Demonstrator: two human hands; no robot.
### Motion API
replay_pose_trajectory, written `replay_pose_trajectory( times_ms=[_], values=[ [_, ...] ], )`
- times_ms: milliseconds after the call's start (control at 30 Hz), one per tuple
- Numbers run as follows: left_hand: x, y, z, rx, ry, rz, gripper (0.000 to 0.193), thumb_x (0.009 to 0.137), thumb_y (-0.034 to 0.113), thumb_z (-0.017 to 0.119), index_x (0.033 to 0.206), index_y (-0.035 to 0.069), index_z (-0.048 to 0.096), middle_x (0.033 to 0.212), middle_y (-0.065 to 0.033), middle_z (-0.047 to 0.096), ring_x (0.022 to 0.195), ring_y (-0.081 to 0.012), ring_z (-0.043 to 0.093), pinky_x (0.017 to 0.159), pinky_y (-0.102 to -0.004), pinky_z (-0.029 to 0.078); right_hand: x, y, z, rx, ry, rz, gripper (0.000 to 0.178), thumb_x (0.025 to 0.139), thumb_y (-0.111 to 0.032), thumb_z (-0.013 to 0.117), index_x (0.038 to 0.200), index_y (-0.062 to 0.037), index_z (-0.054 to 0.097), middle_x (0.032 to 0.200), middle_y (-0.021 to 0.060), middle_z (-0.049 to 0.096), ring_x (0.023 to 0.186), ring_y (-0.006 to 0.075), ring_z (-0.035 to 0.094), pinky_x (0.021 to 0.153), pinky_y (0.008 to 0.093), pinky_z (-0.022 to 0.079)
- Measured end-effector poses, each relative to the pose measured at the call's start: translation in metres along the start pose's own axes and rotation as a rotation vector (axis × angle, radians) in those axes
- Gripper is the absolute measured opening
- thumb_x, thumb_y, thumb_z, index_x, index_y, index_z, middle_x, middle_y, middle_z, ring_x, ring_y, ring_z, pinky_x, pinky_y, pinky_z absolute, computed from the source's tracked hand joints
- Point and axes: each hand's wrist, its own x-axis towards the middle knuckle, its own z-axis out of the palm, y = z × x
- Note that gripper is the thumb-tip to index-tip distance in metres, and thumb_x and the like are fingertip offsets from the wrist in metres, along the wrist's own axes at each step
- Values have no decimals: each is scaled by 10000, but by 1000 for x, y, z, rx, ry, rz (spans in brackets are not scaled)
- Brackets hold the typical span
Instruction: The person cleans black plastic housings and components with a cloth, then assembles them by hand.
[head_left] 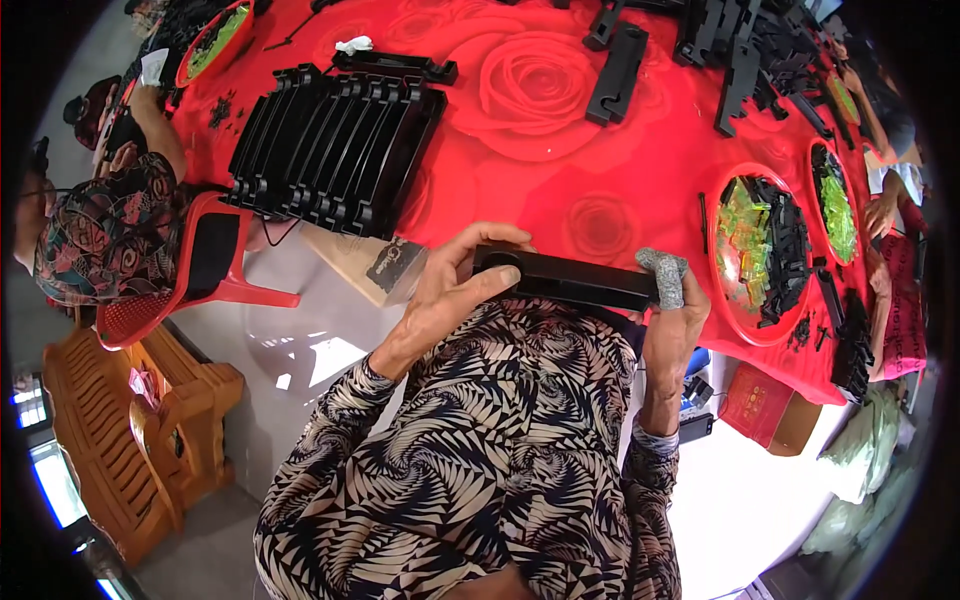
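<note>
A long black plastic housing (580, 278) lies level across my lap, just off the table's near edge. My left hand (445, 290) grips its left end, thumb on top and fingers behind. At the other end my right hand (688, 308) is closed round the housing; grey speckled wrapping (665, 275) covers some of its fingers. Ahead and to the left, a row of similar black housings (335, 150) lies side by side on the red rose-patterned tablecloth (520, 190). To my right stands a red-rimmed basket (716, 285) with yellow-green clear pieces and small black parts.
A single black housing (617, 75) lies farther back, near a heap of black parts (765, 60). More baskets stand at the right (818, 165) and far left (182, 75). A person (110, 235) sits left by a red chair (205, 260). An open red box (755, 405) is on the floor.
</note>
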Motion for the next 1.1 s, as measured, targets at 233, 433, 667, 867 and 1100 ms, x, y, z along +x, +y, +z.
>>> replay_pose_trajectory(
  times_ms=[233, 433, 667, 867, 1100],
  values=[
    [-5, 0, -2, -62, 45, -75, 358, 925, 236, 597, 1188, -7, 575, 1116, -74, 627, 1009, -117, 586, 900, -269, 466, -5, 1, 1, 50, -16, 34, 232, 966, -195, 583, 1005, 14, 674, 756, 23, 635, 521, 70, 518, 437, 206, 374],
    [0, -6, -5, -93, 48, -54, 318, 967, 226, 546, 1178, -9, 587, 1108, -53, 628, 951, -78, 585, 839, -248, 484, -6, -3, -3, -89, -120, 64, 293, 960, -239, 589, 977, 45, 658, 738, 70, 636, 464, 98, 510, 406, 220, 366],
    [4, -15, -6, -245, 61, -32, 427, 961, 328, 571, 1212, -17, 554, 1120, -88, 626, 1027, -136, 603, 889, -290, 497, -11, -8, 3, -126, -126, 23, 295, 950, -244, 600, 987, 44, 652, 723, 57, 617, 503, 95, 518, 447, 218, 389],
    [7, -9, 1, -336, 37, 109, 617, 903, 427, 628, 1266, -52, 489, 1174, -140, 610, 1083, -215, 602, 947, -337, 486, -17, 7, 6, 70, -235, 193, 211, 932, -119, 593, 1075, 22, 659, 782, 40, 631, 519, 89, 555, 490, 223, 417],
    [5, -11, 21, -249, -71, 113, 603, 905, 358, 647, 1307, -45, 449, 1220, -190, 595, 1121, -242, 593, 1004, -377, 447, -27, 8, 25, 136, -264, 239, 254, 954, -148, 582, 1135, 25, 622, 792, 59, 649, 536, 106, 575, 497, 225, 432]
  ],
)
